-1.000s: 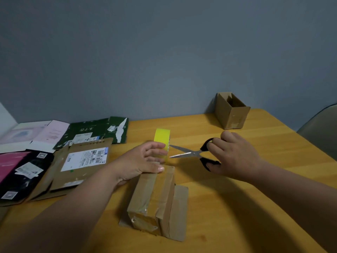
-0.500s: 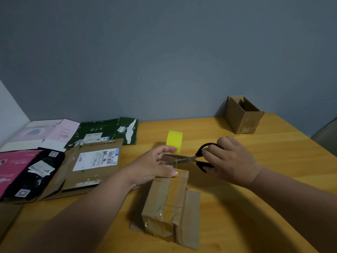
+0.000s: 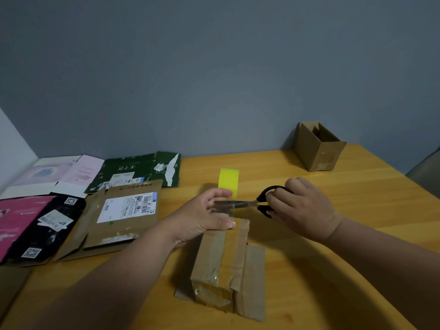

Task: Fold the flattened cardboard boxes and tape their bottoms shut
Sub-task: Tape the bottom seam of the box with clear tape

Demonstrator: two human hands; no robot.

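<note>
brown cardboard box (image 3: pixel 221 263) lying glossy-taped | left hand (image 3: pixel 202 217) pinching clear tape above it | right hand (image 3: pixel 302 206) gripping black-handled scissors (image 3: pixel 250 203)

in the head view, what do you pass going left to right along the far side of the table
pink flat box → green flat box → yellow tape roll → open cardboard box
</note>
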